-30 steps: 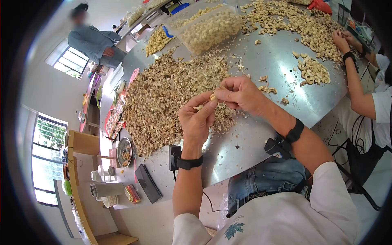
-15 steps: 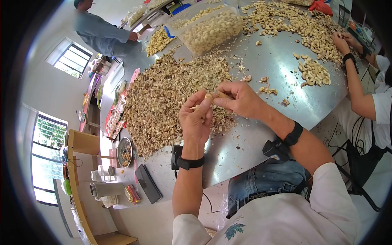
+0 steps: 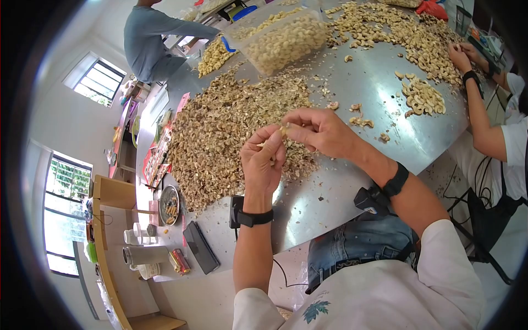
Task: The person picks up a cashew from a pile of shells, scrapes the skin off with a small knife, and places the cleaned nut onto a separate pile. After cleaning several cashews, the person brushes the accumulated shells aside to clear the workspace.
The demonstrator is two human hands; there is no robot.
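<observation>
Both the left hand [image 3: 262,162] and right hand [image 3: 324,132] were clamped on a small, pale-yellow nut piece [image 3: 284,130] between their fingertips, with a flaky brown heap [image 3: 214,137] just beyond; bracing it lightly on the left seemed best against snapping.

Wearer's two hands [image 3: 263,159] [image 3: 324,132], two co-workers [image 3: 144,44] [image 3: 487,124]

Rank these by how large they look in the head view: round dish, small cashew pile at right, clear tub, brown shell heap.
1. Brown shell heap
2. Clear tub
3. Small cashew pile
4. Round dish
</observation>
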